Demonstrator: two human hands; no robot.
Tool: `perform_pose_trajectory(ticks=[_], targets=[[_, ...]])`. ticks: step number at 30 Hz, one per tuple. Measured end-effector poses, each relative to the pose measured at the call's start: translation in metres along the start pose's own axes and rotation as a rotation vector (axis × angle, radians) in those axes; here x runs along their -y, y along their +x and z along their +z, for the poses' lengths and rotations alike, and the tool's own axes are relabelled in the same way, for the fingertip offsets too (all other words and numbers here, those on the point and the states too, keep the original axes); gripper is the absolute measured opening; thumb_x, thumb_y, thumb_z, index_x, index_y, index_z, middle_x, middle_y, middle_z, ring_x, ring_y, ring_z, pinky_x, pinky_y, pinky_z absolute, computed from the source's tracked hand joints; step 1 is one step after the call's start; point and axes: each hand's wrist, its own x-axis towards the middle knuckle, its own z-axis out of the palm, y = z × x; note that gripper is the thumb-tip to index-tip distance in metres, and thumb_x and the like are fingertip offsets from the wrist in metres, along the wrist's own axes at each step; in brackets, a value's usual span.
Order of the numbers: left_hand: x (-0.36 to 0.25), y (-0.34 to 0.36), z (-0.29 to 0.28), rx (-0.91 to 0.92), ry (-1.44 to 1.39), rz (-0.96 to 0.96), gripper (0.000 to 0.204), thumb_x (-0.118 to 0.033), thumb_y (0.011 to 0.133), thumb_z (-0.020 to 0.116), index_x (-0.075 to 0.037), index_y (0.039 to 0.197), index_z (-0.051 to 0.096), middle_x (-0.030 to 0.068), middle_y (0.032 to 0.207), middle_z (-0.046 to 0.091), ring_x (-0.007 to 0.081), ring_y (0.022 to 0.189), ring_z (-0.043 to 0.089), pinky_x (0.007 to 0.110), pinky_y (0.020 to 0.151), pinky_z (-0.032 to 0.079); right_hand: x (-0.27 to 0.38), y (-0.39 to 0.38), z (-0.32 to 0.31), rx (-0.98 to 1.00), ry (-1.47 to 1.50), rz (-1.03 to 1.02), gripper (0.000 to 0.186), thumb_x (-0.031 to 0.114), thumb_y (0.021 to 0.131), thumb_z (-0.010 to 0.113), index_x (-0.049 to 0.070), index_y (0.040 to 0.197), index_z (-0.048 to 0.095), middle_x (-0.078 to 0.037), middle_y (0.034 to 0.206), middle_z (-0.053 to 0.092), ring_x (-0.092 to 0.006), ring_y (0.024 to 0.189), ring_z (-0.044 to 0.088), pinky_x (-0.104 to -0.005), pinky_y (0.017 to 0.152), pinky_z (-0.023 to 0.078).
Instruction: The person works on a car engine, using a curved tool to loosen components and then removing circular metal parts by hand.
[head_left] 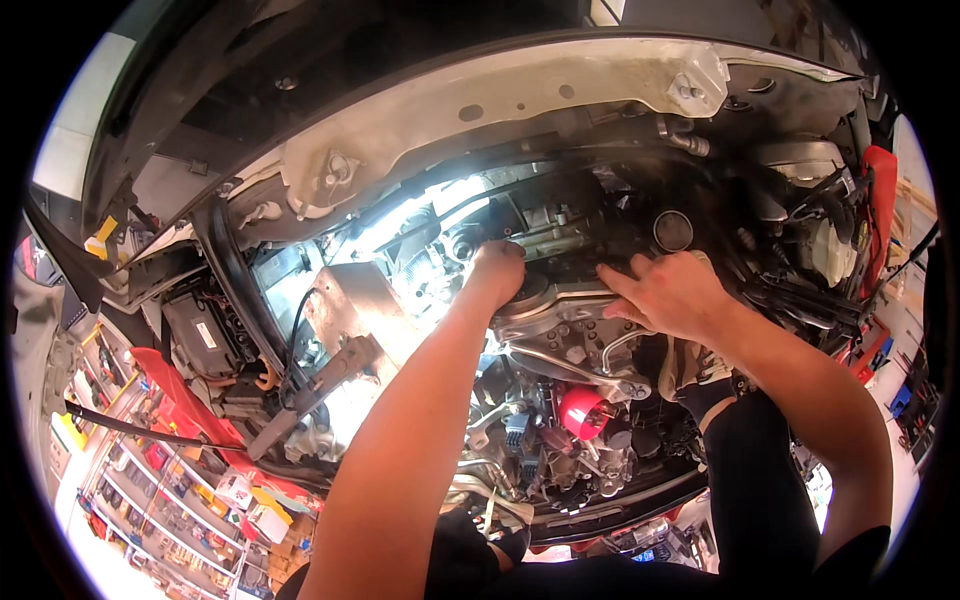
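Left hand (497,268): fingers curled and pressed together on the upper edge of the grey engine cover (560,320), mid engine bay. Right hand (668,295): fingers spread flat, resting on the cover's top right, below the round black cap (673,231).

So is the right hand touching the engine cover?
Touching. The head view shows the right hand lying flat on the metal engine cover, fingers spread across its top edge.

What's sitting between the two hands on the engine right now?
In the head view, only the silver metal engine cover spans the gap between the left hand and the right hand; no tool or loose part shows there.
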Motion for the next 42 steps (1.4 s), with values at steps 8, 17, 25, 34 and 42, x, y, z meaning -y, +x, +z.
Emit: perform_pose_trajectory(ticks=[8, 17, 25, 34, 42], targets=[[0.006, 0.0, -0.004, 0.01, 0.07, 0.134, 0.029, -0.025, 0.089, 0.052, -0.01, 0.103, 0.073, 0.0212, 0.109, 0.068, 0.0385, 0.105, 0.064, 0.043, 0.093, 0.049, -0.02, -0.016, 0.029, -0.288, -0.05, -0.089, 0.029, 0.041, 0.089, 0.062, 0.014, 0.099, 0.062, 0.0, 0.072, 0.055, -0.0184, 0.06, 0.06, -0.0345, 0.048, 0.049], [-0.012, -0.006, -0.006, -0.004, 0.087, 0.137, 0.036, -0.02, 0.091, 0.045, -0.001, 0.106, 0.072, 0.0202, 0.093, 0.071, 0.0292, 0.092, 0.069, 0.038, 0.085, 0.05, -0.042, -0.011, 0.025, -0.233, 0.039, -0.303, 0.041, 0.045, 0.094, 0.054, 0.009, 0.073, 0.055, -0.004, 0.066, 0.058, -0.0269, 0.061, 0.063, -0.038, 0.052, 0.051], [0.012, 0.012, -0.009, 0.037, 0.335, 0.312, 0.037, -0.024, 0.095, 0.045, -0.003, 0.111, 0.071, 0.0161, 0.11, 0.07, 0.0265, 0.102, 0.063, 0.035, 0.092, 0.045, -0.042, -0.003, 0.013, -0.078, 0.023, -0.331, 0.044, 0.048, 0.092, 0.055, 0.008, 0.075, 0.057, -0.005, 0.066, 0.062, -0.0295, 0.059, 0.065, -0.0412, 0.051, 0.051], [0.002, 0.0, -0.004, 0.073, 0.169, 0.136, 0.027, -0.017, 0.087, 0.064, -0.002, 0.109, 0.067, 0.02, 0.113, 0.066, 0.0357, 0.109, 0.062, 0.041, 0.094, 0.049, -0.027, -0.005, 0.013, 0.006, 0.127, -0.143, 0.048, 0.052, 0.092, 0.053, 0.007, 0.077, 0.062, -0.008, 0.07, 0.064, -0.0325, 0.064, 0.065, -0.0422, 0.057, 0.052], [-0.005, -0.005, -0.003, -0.025, 0.017, 0.114, 0.033, -0.019, 0.092, 0.044, -0.002, 0.102, 0.071, 0.0213, 0.102, 0.069, 0.037, 0.099, 0.066, 0.043, 0.089, 0.05, -0.036, 0.007, 0.004, 0.093, 0.083, -0.219, 0.045, 0.049, 0.091, 0.055, 0.007, 0.078, 0.062, -0.008, 0.064, 0.063, -0.0318, 0.062, 0.064, -0.0423, 0.055, 0.051]])
